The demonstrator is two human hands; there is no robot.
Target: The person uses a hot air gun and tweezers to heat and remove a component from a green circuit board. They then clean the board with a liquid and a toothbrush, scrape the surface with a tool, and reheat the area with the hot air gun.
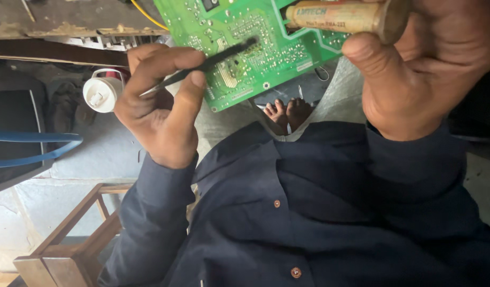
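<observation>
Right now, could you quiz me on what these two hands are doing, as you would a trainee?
1. True or false: the left hand holds a black brush over the green circuit board.
2. What does the right hand grip? A) a tan tube B) a screwdriver C) a cup
3. What colour is the person's shirt?
Key: 1 true; 2 A; 3 dark navy blue.

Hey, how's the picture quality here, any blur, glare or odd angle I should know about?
Head view: image looks upside down, shirt filling the bottom; the hand with the tan tube sits very close and soft; the other hand, brush and green circuit board are sharper; the floor at lower left is brightly washed out.
</observation>
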